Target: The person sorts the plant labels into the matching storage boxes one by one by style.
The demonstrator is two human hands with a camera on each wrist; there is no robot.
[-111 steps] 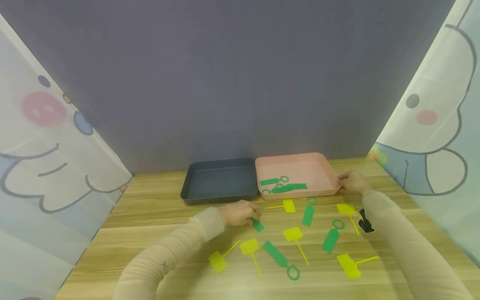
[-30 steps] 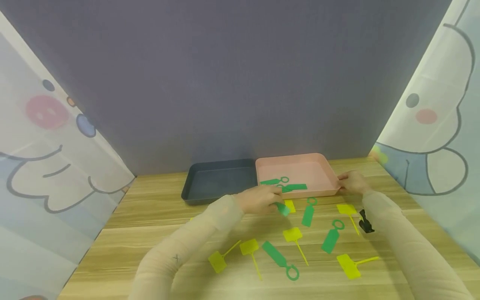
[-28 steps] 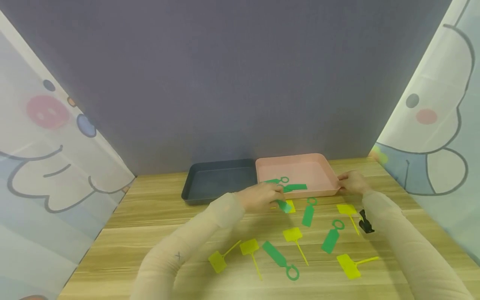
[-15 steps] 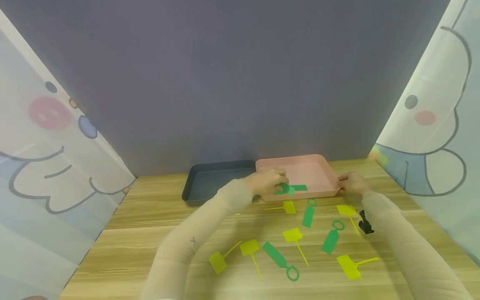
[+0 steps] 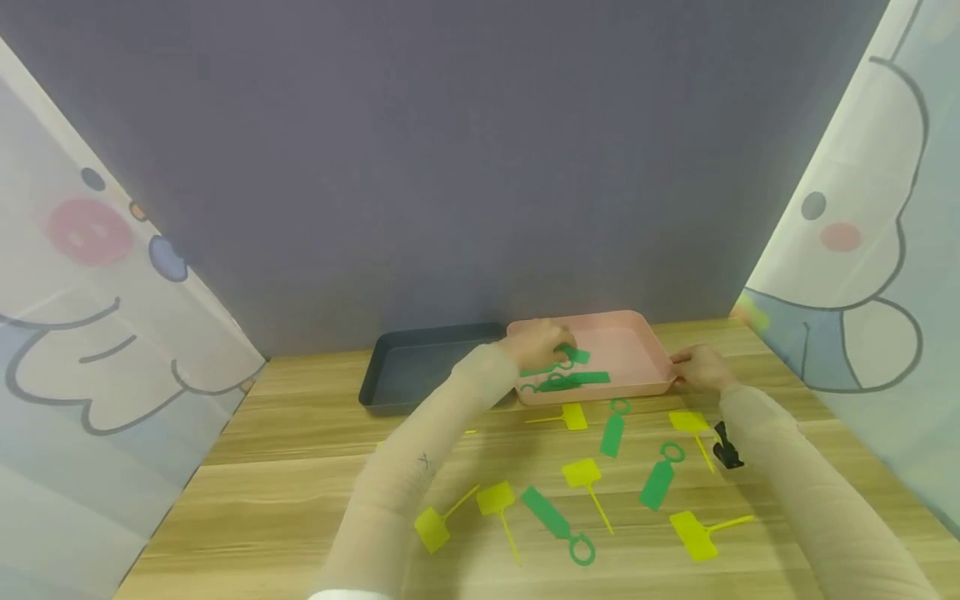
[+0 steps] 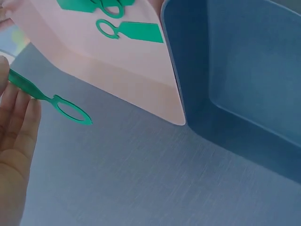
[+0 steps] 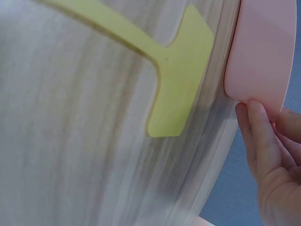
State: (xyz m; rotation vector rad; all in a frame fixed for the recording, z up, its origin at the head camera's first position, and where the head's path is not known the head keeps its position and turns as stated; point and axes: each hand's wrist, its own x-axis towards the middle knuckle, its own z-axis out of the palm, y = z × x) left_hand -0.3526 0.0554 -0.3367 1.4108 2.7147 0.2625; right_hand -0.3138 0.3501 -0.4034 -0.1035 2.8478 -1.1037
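My left hand (image 5: pixel 538 343) pinches a green ring-ended plastic tag (image 5: pixel 576 354) above the left part of the pink tray (image 5: pixel 630 346). In the left wrist view that tag (image 6: pixel 30 87) lies between thumb and fingers, its ring pointing away from the hand. Several green tags (image 5: pixel 588 378) lie inside the tray, partly overlapping. At the tray's right side, my right hand (image 5: pixel 703 367) grips the wall; the right wrist view has its thumb and fingers (image 7: pixel 263 136) at the pink corner.
A dark blue tray (image 5: pixel 427 367) touches the pink tray's left side. On the wooden table lie several yellow T-shaped tags (image 5: pixel 581 473) and green ring tags (image 5: pixel 657 483). A black clip-like object (image 5: pixel 726 447) sits beside the right sleeve. A grey panel (image 5: pixel 480 167) stands behind.
The left hand has picked a green tag from the table and carried it right and away from me, over the pink tray. The right hand has stayed at the tray's side.
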